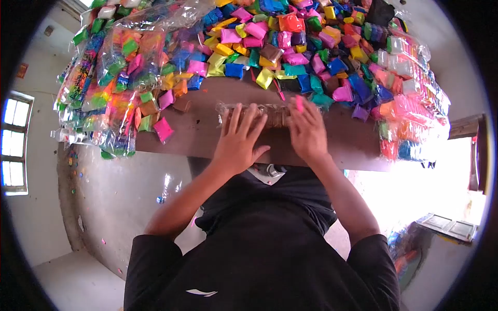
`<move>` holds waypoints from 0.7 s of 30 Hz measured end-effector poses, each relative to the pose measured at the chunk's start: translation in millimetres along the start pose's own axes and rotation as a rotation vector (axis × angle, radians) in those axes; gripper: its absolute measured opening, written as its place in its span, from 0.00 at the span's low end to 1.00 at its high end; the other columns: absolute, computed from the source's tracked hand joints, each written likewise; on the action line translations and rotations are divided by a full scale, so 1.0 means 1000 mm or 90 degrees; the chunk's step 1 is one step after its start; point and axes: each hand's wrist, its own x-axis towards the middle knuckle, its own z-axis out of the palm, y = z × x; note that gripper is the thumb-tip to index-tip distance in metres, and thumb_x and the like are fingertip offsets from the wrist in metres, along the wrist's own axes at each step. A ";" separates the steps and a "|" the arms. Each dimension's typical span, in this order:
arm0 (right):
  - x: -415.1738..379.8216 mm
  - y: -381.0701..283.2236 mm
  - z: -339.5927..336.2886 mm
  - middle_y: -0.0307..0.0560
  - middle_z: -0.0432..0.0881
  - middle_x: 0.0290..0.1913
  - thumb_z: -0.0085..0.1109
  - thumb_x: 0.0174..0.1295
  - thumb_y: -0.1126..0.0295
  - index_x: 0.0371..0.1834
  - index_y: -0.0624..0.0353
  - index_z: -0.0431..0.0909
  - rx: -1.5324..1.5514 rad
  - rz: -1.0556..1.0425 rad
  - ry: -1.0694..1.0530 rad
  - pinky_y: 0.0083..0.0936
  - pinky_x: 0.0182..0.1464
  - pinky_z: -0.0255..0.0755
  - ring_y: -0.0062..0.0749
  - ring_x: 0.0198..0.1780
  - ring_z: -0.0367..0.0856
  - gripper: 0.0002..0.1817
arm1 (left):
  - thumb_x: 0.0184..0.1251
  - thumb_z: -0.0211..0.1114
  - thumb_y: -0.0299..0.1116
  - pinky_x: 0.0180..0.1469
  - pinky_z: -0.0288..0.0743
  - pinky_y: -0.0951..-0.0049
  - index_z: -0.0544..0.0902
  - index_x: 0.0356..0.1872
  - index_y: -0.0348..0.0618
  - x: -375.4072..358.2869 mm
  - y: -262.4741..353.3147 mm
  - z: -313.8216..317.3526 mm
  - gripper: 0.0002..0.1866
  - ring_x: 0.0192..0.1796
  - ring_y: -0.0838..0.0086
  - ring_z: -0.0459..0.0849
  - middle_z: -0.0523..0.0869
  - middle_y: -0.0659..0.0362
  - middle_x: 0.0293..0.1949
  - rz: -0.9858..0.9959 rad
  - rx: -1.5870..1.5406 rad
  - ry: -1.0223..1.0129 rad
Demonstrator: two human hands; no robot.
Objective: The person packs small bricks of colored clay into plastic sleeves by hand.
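Observation:
A long clear plastic package lies crosswise on the brown table in front of me, its wrap crinkled and shiny. My left hand rests on its left part, fingers stretched out and spread, thumb pointing right. Over the right part lies my right hand, its fingers extended and slightly blurred. Something small and bright pink shows at a fingertip of that hand. Both palms face down, and the hands hide the package's ends in part. A thin red-pink strip lies just beyond the package.
A big heap of small colourful wrapped packets covers the far side of the table. Filled clear bags are piled at the left, and stacked clear packs at the right. One pink packet lies near the left front edge.

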 end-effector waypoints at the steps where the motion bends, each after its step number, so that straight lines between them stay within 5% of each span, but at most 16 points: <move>1: -0.007 0.010 -0.006 0.55 0.84 0.64 0.64 0.66 0.72 0.59 0.62 0.84 -0.001 0.061 0.025 0.45 0.73 0.70 0.53 0.71 0.76 0.18 | 0.69 0.68 0.54 0.81 0.46 0.35 0.70 0.77 0.46 -0.007 -0.003 -0.001 0.40 0.84 0.40 0.51 0.56 0.46 0.83 -0.037 -0.020 0.006; 6: -0.022 0.044 -0.028 0.58 0.86 0.61 0.63 0.68 0.73 0.59 0.64 0.84 0.073 0.262 0.078 0.41 0.68 0.74 0.53 0.68 0.81 0.17 | 0.74 0.68 0.45 0.82 0.51 0.44 0.67 0.77 0.38 -0.029 -0.027 0.002 0.37 0.81 0.43 0.60 0.63 0.42 0.80 -0.156 -0.143 0.133; 7: -0.021 0.048 -0.030 0.58 0.86 0.60 0.64 0.69 0.73 0.60 0.63 0.84 0.111 0.282 0.076 0.39 0.67 0.75 0.52 0.66 0.82 0.17 | 0.74 0.69 0.39 0.76 0.64 0.51 0.68 0.77 0.40 -0.026 -0.034 0.004 0.35 0.76 0.48 0.70 0.69 0.44 0.77 -0.175 -0.145 0.238; 8: -0.020 0.051 -0.032 0.58 0.87 0.60 0.64 0.70 0.72 0.60 0.63 0.83 0.152 0.301 0.071 0.38 0.66 0.75 0.50 0.65 0.83 0.17 | 0.74 0.69 0.39 0.76 0.64 0.51 0.68 0.77 0.40 -0.021 -0.042 0.007 0.35 0.76 0.48 0.70 0.69 0.44 0.77 -0.175 -0.145 0.237; 10: -0.015 0.055 -0.038 0.54 0.87 0.60 0.66 0.69 0.70 0.62 0.60 0.84 0.182 0.327 0.061 0.34 0.68 0.73 0.46 0.65 0.84 0.19 | 0.71 0.72 0.40 0.70 0.72 0.56 0.69 0.76 0.40 0.001 -0.055 -0.004 0.36 0.70 0.52 0.76 0.71 0.42 0.75 -0.396 -0.426 0.200; 11: -0.012 0.057 -0.042 0.52 0.88 0.60 0.65 0.68 0.72 0.62 0.59 0.84 0.206 0.312 0.013 0.34 0.68 0.73 0.45 0.64 0.85 0.19 | 0.70 0.73 0.38 0.61 0.79 0.61 0.75 0.72 0.39 0.009 -0.065 -0.007 0.32 0.61 0.62 0.83 0.80 0.45 0.68 -0.349 -0.442 0.198; 12: -0.008 0.061 -0.044 0.51 0.88 0.59 0.65 0.67 0.73 0.61 0.57 0.84 0.228 0.296 -0.033 0.34 0.68 0.73 0.43 0.63 0.85 0.19 | 0.70 0.73 0.38 0.61 0.79 0.61 0.75 0.72 0.39 0.015 -0.080 -0.007 0.32 0.61 0.62 0.83 0.80 0.45 0.68 -0.348 -0.441 0.202; 14: -0.006 0.073 -0.048 0.52 0.88 0.58 0.66 0.66 0.73 0.61 0.56 0.84 0.251 0.295 -0.078 0.34 0.68 0.73 0.44 0.64 0.85 0.19 | 0.70 0.74 0.33 0.52 0.82 0.68 0.82 0.65 0.36 0.019 -0.109 -0.006 0.24 0.50 0.72 0.87 0.89 0.53 0.54 -0.255 -0.598 -0.048; 17: -0.004 0.083 -0.056 0.53 0.88 0.57 0.67 0.65 0.74 0.61 0.55 0.85 0.260 0.297 -0.145 0.34 0.66 0.73 0.43 0.62 0.85 0.19 | 0.70 0.73 0.26 0.54 0.81 0.75 0.86 0.60 0.37 0.026 -0.117 -0.020 0.19 0.50 0.80 0.86 0.90 0.60 0.52 -0.323 -0.646 -0.153; 21: -0.007 0.095 -0.053 0.51 0.91 0.50 0.68 0.64 0.73 0.54 0.57 0.88 0.285 0.297 -0.170 0.31 0.60 0.76 0.37 0.54 0.89 0.15 | 0.69 0.74 0.26 0.45 0.82 0.79 0.87 0.56 0.34 0.020 -0.128 -0.005 0.16 0.41 0.81 0.88 0.91 0.63 0.44 -0.280 -0.672 -0.083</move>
